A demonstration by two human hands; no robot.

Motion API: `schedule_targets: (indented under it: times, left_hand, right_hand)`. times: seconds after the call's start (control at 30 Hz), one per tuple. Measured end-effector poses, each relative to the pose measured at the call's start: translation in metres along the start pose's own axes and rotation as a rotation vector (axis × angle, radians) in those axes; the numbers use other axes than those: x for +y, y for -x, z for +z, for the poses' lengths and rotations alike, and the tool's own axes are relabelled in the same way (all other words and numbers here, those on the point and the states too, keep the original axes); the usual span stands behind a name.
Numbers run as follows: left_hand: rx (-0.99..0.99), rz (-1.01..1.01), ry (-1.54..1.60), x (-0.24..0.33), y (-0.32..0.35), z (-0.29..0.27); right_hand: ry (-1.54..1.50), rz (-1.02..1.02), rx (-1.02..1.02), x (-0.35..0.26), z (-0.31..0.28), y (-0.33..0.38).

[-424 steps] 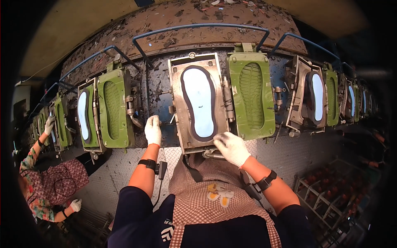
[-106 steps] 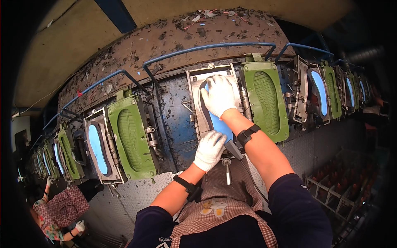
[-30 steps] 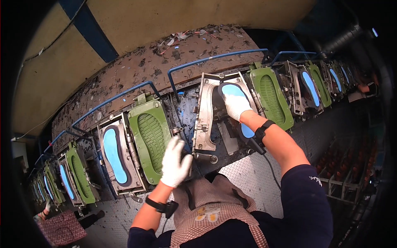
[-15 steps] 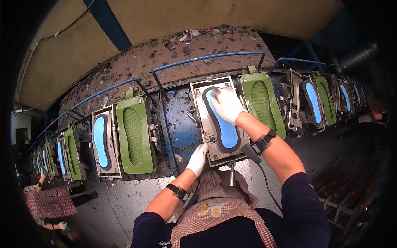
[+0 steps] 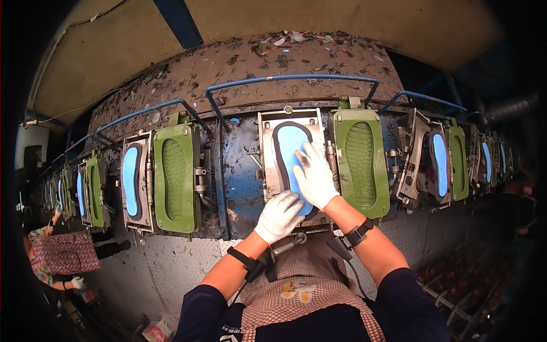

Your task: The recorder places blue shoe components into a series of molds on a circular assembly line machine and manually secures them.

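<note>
The metal mold frame [image 5: 269,165] is lying open in front of the person. Within it, the blue-topped sole [image 5: 290,138] with a dark rim is lying lengthwise, blue face up. The right hand [image 5: 316,178], in a white glove, is resting over the right middle of the frame, against the blue face; its fingers are spreading apart and pointing toward the frame's far end. The left hand [image 5: 278,218], likewise gloved, is covering the frame's near-left corner; its fingers are lying close together and bending toward the sole's near end. From where I am standing, I cannot tell whether they are pinching its edge.

Just right of the frame, a green mold half [image 5: 360,165] is lying open, showing a ribbed, sole-shaped hollow. A metal handle [image 5: 288,245] is projecting at the frame's near edge. Beyond its far edge, a blue rail [image 5: 293,77] is running across. Far left of the frame, a co-worker [image 5: 39,257] is standing.
</note>
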State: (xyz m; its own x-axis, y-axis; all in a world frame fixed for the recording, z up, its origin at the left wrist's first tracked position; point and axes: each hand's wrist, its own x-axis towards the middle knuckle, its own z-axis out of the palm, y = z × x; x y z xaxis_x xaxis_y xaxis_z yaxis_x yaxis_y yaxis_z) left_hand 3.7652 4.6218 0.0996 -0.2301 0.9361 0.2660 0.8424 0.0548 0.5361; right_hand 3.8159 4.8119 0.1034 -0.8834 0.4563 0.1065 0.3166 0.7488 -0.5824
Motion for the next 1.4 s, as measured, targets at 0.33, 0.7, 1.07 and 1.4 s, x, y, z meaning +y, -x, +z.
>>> schedule_targets:
  times: [0.33, 0.7, 1.07, 1.4]
  left_hand:
    - [0.048, 0.009, 0.063, 0.0, -0.005, 0.001]
    - [-0.744, 0.325, 0.147, -0.034, -0.087, -0.026]
    - [-0.739, 0.323, 0.288, -0.044, -0.096, -0.027]
    - [0.523, -1.309, 1.307, -0.199, -0.008, 0.039]
  right_hand:
    - [0.228, -0.16, -0.006, -0.002, 0.024, -0.097]
    - [-0.548, 0.697, -0.205, -0.019, -0.068, 0.061]
    - [-0.778, 0.971, -1.536, -0.005, -0.035, 0.107]
    - [-0.608, 0.6, -0.801, 0.018, -0.115, 0.151]
